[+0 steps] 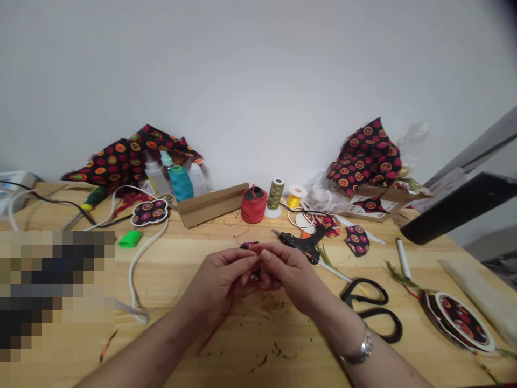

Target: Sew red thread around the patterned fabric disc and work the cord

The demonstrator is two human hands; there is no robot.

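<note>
My left hand (222, 275) and my right hand (291, 272) meet above the middle of the table, thumbs and fingers pinched together. Between the fingertips runs red thread (231, 308), whose loose end trails down past my left wrist. A small piece of dark patterned fabric (249, 245) peeks out behind the fingers; most of it is hidden, so its shape cannot be made out. Beyond the hands stands a red thread spool (253, 209), with a strand coming off it towards them. The black glue gun (305, 245) lies just past my right hand.
Black-handled scissors (369, 307) lie beside my right forearm. An olive thread cone (277, 195), a yellow spool (297, 198) and a cardboard strip (214, 205) stand further back. A white cord (135, 264) crosses the left. Patterned round pieces (464, 323) sit at right.
</note>
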